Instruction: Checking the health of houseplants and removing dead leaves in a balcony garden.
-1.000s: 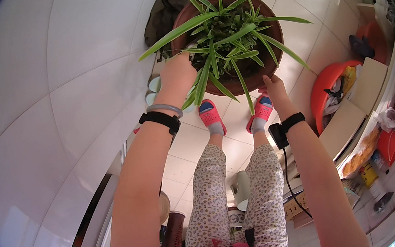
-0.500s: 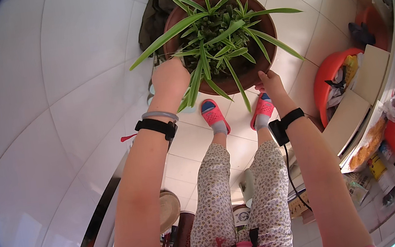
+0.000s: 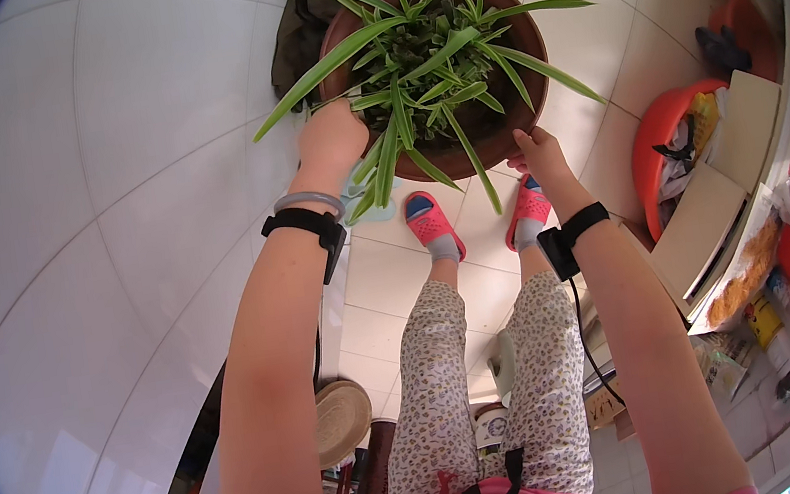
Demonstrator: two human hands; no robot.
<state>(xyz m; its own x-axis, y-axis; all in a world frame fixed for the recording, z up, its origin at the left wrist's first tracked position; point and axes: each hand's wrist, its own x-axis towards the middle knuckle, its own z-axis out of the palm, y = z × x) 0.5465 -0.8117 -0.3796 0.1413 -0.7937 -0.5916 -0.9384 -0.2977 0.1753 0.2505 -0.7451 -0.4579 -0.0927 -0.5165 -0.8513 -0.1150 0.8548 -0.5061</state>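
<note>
Both my hands are on a large round brown flowerpot (image 3: 537, 85) in front of my feet. A spider plant (image 3: 435, 64) with long green-and-white striped leaves grows from its dark soil. My left hand (image 3: 332, 143) is closed at the pot's near left rim, its fingertips partly hidden by leaves. At the near right side, my right hand (image 3: 540, 156) grips the rim, thumb on top and fingers curled underneath. Some leaves hang over the rim toward me. The pot's underside is hidden, so whether it touches the floor cannot be told.
My feet, in pink clogs (image 3: 433, 225), stand just below the pot. A white tiled wall (image 3: 166, 127) runs along the left, with dark cloth (image 3: 298, 43) beside the pot. To the right are an orange-red basin (image 3: 647, 161) of bags and pale boards (image 3: 747, 129).
The pot and both hands have shifted slightly up and left in the picture. More of the pale blue thing on the floor near my left wrist shows. Both hands keep their grip.
</note>
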